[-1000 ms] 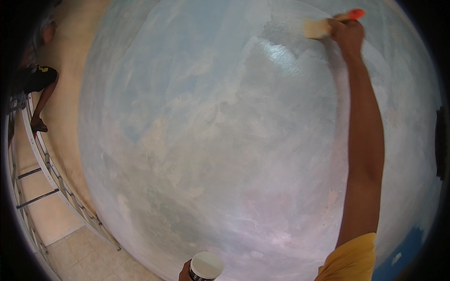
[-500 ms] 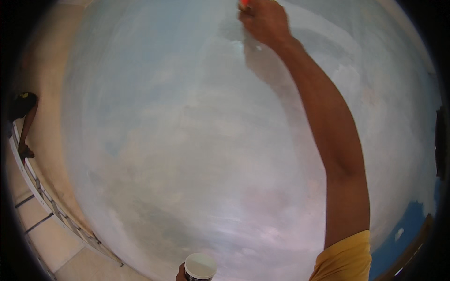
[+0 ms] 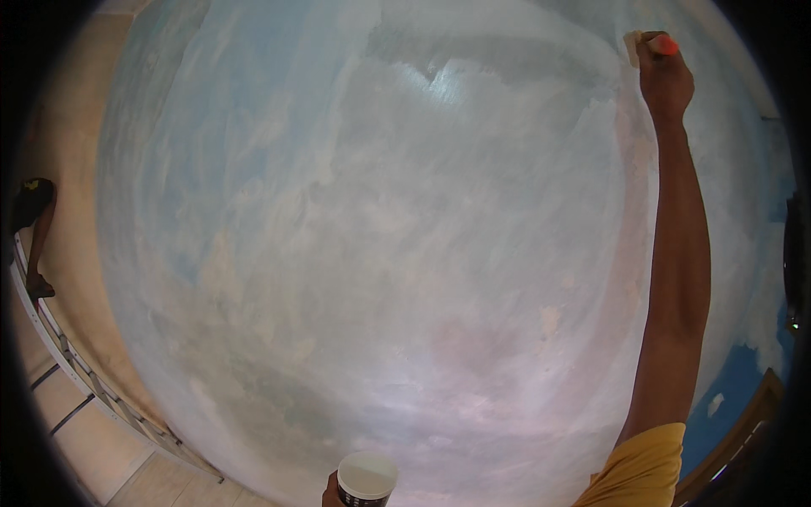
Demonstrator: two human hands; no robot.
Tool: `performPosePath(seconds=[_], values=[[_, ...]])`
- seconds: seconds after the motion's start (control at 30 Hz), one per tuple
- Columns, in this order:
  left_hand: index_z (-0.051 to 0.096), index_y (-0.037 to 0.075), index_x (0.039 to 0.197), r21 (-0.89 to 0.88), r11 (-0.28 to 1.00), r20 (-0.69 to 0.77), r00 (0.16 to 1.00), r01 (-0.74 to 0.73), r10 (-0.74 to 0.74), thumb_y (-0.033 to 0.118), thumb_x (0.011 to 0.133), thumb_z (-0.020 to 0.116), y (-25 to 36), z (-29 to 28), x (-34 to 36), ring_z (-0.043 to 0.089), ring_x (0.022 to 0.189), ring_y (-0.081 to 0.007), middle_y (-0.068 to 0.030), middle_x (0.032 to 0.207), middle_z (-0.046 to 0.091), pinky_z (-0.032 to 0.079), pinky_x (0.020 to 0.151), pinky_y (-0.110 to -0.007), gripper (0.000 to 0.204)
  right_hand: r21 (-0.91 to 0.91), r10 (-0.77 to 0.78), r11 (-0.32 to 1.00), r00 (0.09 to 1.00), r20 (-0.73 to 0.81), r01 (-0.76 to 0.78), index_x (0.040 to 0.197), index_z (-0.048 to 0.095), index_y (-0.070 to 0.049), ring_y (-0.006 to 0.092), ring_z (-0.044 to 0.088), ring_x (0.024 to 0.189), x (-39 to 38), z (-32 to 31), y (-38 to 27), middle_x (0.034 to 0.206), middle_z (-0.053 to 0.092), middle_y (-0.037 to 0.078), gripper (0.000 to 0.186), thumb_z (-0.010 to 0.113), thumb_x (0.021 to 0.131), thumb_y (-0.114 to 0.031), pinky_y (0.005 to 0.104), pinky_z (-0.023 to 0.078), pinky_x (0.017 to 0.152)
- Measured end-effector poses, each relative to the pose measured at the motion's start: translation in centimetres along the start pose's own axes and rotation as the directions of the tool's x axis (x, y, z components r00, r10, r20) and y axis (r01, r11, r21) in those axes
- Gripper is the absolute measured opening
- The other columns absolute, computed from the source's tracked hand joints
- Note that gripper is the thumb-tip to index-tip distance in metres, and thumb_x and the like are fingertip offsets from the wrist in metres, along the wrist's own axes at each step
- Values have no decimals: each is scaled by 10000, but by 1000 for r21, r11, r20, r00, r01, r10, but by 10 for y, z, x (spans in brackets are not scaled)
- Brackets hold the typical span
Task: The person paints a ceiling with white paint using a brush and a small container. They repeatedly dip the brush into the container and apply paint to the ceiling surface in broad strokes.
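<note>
Pale blue-grey plaster covers one wall, patchy, with a wet sheen near its top edge; one brush, orange-handled with pale bristles, meets the wall near its upper right corner; the right hand is closed around its handle, arm raised; one round container, white-topped with a dark band, sits at the wall's lower edge in the left hand, mostly hidden, grip not discernible; one ladder leans left, another person's leg on it; tiled floor below.
</note>
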State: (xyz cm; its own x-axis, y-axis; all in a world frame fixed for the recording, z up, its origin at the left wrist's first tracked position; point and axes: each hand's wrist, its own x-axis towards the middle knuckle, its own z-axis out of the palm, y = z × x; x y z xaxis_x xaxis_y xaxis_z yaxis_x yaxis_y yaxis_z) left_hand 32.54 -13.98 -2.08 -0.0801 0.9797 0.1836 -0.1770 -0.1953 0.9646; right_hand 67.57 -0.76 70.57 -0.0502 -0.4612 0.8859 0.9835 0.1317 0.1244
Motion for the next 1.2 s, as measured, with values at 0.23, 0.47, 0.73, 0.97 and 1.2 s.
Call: performPosePath(seconds=[0.23,0.47,0.73,0.97,1.2], values=[[438,52,1393,-69,997,74,997,-28,33,242,566,985,-3,11,9,603,1180,-273,-150,1279,619,518,972,-447,1010,75,-513,858,856,71,508,986,634,-188,235,657,831,-85,16,-87,889,629,10,298,723,741,-44,360,539,706],[436,38,1405,-31,998,117,992,-47,50,312,588,977,-1,22,-5,596,1197,-307,-175,1294,606,518,973,-464,1018,906,-206,408,956,209,-110,1029,699,-48,112,668,897,-87,18,-126,972,712,31,140,730,910,-116,260,544,811],[410,-4,1395,122,992,41,999,-26,21,278,536,1000,-8,7,-15,594,1209,-255,-156,1296,605,487,1025,-416,1079,457,214,873,975,-50,-168,1079,734,5,180,703,914,-85,-68,-42,1022,737,112,270,763,889,-184,285,575,821],[397,24,1443,275,948,-96,977,-159,191,327,535,985,-25,-4,9,530,1287,-312,-169,1377,533,449,1067,-440,1123,673,195,394,773,604,-626,1053,626,9,175,613,960,-330,-193,-117,1021,642,90,243,713,833,66,321,513,904],[433,59,1413,435,868,-20,961,-240,276,230,516,956,23,0,18,542,1241,-358,-180,1339,534,471,1027,-438,1051,123,317,-135,75,946,-983,1020,637,10,172,654,801,-439,-299,-174,925,660,104,200,715,841,54,285,543,702]])
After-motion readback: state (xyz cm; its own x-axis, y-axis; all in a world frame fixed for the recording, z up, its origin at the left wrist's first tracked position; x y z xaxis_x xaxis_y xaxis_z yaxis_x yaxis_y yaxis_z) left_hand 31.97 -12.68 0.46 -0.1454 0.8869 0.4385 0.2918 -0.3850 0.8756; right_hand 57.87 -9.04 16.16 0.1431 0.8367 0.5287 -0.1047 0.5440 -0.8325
